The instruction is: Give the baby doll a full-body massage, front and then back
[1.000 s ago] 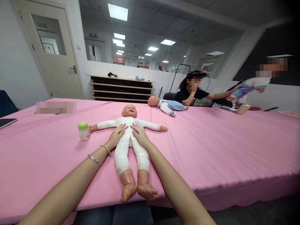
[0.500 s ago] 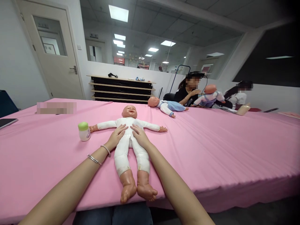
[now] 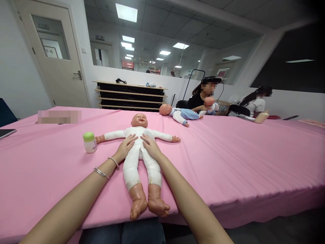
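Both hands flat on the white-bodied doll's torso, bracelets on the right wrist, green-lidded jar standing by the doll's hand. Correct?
One slip: the bracelets are on the left wrist, as the head view shows. The rest stands: left hand and right hand flat on the torso of the white-bodied doll, green-lidded jar by the doll's hand.

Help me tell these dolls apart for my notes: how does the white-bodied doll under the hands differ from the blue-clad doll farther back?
The white-bodied doll is plain white from neck to shins; the blue-clad doll wears blue with white sleeves. The white-bodied doll lies with its feet toward the near edge; the blue-clad doll lies crosswise, head toward the picture's left. Both lie on the pink cloth and have bald heads.
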Demonstrator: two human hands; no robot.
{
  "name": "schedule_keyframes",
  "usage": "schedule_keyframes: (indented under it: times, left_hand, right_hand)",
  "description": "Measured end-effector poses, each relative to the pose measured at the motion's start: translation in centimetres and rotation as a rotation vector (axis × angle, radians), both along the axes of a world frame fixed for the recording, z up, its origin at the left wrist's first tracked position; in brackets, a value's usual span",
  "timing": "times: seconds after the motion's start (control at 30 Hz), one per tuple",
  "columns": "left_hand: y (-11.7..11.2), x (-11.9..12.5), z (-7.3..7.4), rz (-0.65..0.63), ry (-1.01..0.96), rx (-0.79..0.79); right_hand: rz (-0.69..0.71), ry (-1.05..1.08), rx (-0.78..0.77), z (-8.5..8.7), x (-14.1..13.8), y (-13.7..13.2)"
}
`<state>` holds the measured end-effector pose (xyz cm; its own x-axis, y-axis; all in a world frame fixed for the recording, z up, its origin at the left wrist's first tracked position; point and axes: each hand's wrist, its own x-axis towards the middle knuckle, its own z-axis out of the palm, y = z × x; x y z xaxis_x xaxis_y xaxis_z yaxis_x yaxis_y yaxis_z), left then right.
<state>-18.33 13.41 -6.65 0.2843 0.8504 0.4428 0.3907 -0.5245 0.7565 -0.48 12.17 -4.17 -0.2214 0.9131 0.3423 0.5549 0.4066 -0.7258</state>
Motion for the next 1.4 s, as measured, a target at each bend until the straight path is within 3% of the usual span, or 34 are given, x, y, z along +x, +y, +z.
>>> schedule_keyframes:
  times: [0.4,0.57,0.67,0.77,0.87,0.9,1.03,1.13,1.27,1.33,1.4]
  left_hand:
    - [0.3,0.0,-0.3,0.005,-0.006,-0.018]
    - [1.6,-0.4,-1.1,0.242,-0.014,-0.118]
    - [1.2,-0.5,-0.8,0.26,-0.06,-0.045]
    - [0.3,-0.4,-0.2,0.112,-0.059,0.094]
    - [0.1,-0.3,0.0,-0.033,-0.004,0.034]
    - [0.3,-0.3,-0.1,-0.042,0.007,-0.004]
    - [1.1,-0.3,-0.8,0.086,-0.022,-0.103]
    - [1.0,-0.3,-0.8,0.132,-0.137,-0.082]
    - [0.2,-0.3,-0.2,0.053,-0.098,0.026]
    - [0.0,-0.3,0.1,0.007,-0.026,0.001]
    - [-0.1,-0.3,0.1,0.0,0.004,-0.038]
  right_hand:
    - [0.006,-0.023,-0.02,0.1,0.0,0.0]
    - [-0.249,0.036,-0.181,-0.6,1.0,1.0]
    - [-0.331,0.118,-0.115,-0.8,1.3,1.0]
    - [-0.176,0.152,0.075,-0.3,0.9,0.5]
    - [0.141,0.065,0.054,0.2,0.5,0.1]
    - [0.177,0.032,0.02,0.2,0.5,0.2]
    - [-0.033,0.009,-0.115,-0.4,0.7,0.8]
    - [-0.127,0.031,-0.14,-0.7,0.8,1.0]
    - [0.01,0.023,0.011,-0.2,0.6,0.2]
    - [0.117,-0.013,0.046,0.1,0.6,-0.1]
    - [0.12,-0.03,0.036,0.2,0.5,-0.1]
